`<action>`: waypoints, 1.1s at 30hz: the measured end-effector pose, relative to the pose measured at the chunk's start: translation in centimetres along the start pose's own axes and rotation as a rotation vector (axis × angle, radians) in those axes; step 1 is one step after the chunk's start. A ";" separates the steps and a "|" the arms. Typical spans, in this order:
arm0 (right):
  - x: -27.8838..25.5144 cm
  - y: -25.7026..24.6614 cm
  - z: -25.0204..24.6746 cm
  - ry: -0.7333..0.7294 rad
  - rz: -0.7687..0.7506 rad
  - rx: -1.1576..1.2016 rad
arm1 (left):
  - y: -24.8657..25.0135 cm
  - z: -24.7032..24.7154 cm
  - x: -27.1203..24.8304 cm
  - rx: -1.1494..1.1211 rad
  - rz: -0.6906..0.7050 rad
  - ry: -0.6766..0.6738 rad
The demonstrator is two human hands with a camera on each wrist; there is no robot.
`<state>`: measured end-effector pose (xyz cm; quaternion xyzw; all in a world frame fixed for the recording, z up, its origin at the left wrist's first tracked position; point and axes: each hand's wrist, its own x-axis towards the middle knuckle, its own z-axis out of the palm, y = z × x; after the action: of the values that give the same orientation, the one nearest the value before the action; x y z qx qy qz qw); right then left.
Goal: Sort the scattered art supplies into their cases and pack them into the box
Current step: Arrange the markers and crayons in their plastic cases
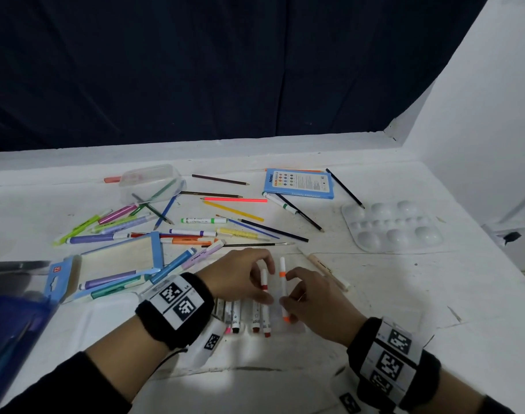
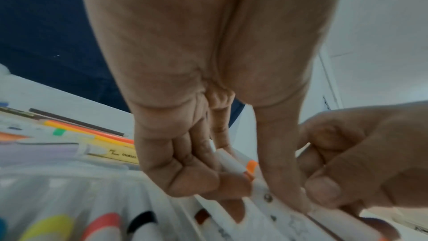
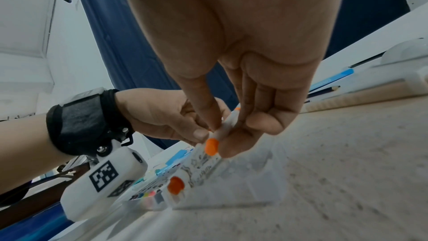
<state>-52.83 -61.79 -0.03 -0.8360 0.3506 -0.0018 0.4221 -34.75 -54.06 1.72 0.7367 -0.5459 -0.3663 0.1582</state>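
Orange-capped white marker [image 1: 283, 289] is pinched in my right hand [image 1: 313, 303] fingers over the clear plastic marker case [image 1: 288, 328] on the white table [image 1: 389, 288], while my left hand [image 1: 237, 274] fingers pinch a red-banded white marker [image 1: 264, 280] just beside it.

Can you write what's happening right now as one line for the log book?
step: putting markers in clear case | left hand: holds red marker | right hand: holds orange marker | table: many pens and pencils still loose

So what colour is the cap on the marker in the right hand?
Orange, on the marker the right hand pinches; the right wrist view shows it best.
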 end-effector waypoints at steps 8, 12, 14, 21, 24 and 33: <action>0.0 -0.5 0.2 -0.104 0.004 0.080 | -0.9 0.9 -0.8 0.089 -0.008 0.166; 0.0 -0.9 0.1 -0.132 -0.012 0.079 | -2.4 0.6 -2.3 0.227 0.034 0.111; 0.3 -0.9 0.1 -0.125 -0.022 0.034 | -2.9 0.8 -2.9 0.336 0.102 0.075; 0.9 -1.4 -0.3 -0.061 -0.170 -0.303 | -3.0 2.6 -2.8 0.598 0.096 0.135; 1.2 -1.3 -0.1 -0.055 -0.210 -0.322 | -2.8 2.9 -2.5 0.611 0.085 0.105; 1.7 -1.4 0.7 -0.042 -0.228 -0.401 | -2.7 2.6 -1.6 0.577 0.081 0.153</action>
<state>-50.47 -61.72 0.01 -0.9373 0.2382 0.0377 0.2517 -34.94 -51.22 -1.21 0.7543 -0.6429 -0.1330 -0.0027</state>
